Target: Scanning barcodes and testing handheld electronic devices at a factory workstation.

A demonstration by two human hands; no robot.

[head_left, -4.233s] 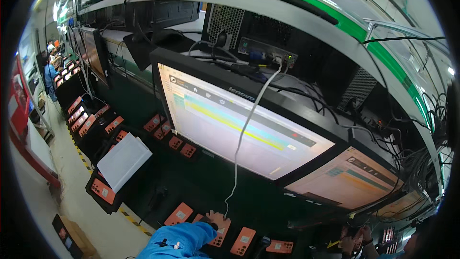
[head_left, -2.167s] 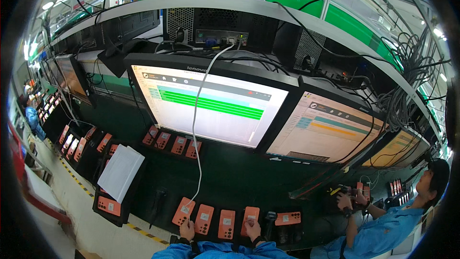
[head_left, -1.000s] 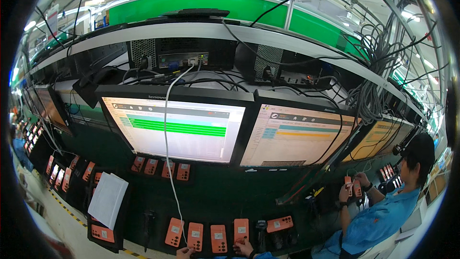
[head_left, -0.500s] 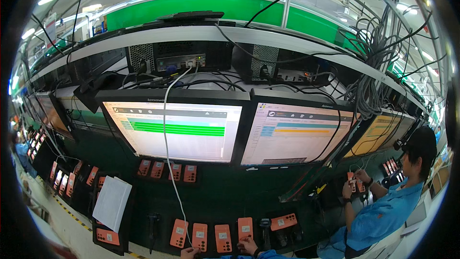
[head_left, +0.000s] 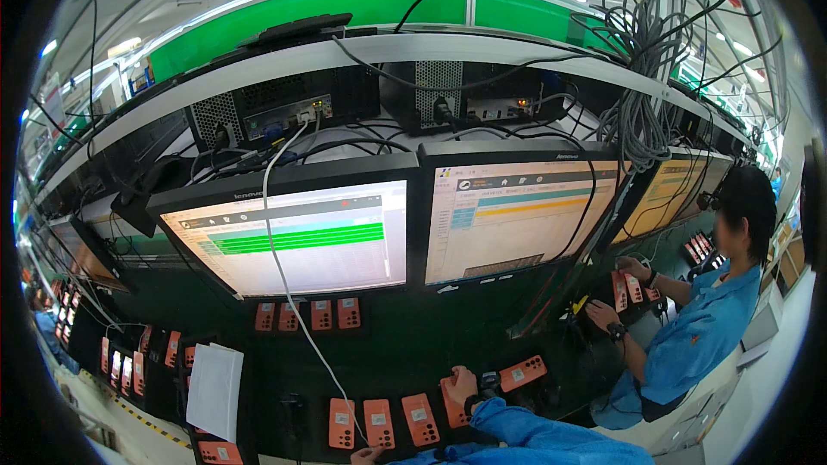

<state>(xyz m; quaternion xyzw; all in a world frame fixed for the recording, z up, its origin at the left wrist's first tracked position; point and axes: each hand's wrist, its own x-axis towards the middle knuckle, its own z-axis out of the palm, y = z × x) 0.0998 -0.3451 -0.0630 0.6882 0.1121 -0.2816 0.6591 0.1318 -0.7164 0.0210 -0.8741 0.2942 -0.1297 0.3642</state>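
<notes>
Along the near edge of the dark bench lies a row of orange smartphones, backs up, with pale labels and black lenses. My left hand (head_left: 367,455), mostly cut off by the lower edge, pinches the end of a thin white cable (head_left: 320,346) below the second phone (head_left: 378,422). Whether the cable is plugged in cannot be seen. Over the fourth phone (head_left: 454,413), my right hand (head_left: 464,383) is closed with bent fingers at its upper end; what they grip, if anything, is hidden. Just right of that hand stands a dark handheld scanner (head_left: 491,381).
Two monitors (head_left: 417,224) stand behind, the white cable hanging across the left one. More phones (head_left: 321,315) lie beneath them. At left, white paper (head_left: 214,389) covers part of a dark rack. A co-worker in blue (head_left: 689,336) handles orange phones at right.
My right hand has moved up from the fourth phone's lower end to its upper end, its sleeve now stretched across the bench edge. My left hand stays with the cable. The whole view has shifted.
</notes>
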